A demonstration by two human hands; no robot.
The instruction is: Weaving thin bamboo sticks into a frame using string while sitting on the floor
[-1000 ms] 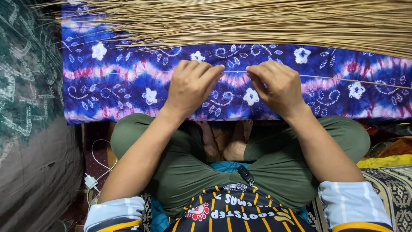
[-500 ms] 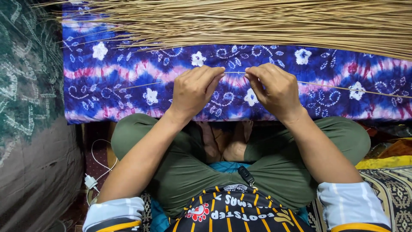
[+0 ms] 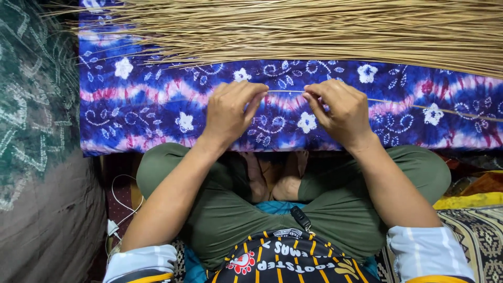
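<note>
Head view: the left hand (image 3: 229, 112) and right hand (image 3: 340, 111) each pinch one thin straw (image 3: 285, 91) between narrow fingers, stretched between them above the batik cloth (image 3: 157, 105); the straw bundle (image 3: 314, 31) lies at twelve o'clock.

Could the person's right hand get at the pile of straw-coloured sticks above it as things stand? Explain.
Probably yes: nothing lies between the right hand and the pile of sticks, only bare patterned cloth; but it is pinching a thin stick.
</note>
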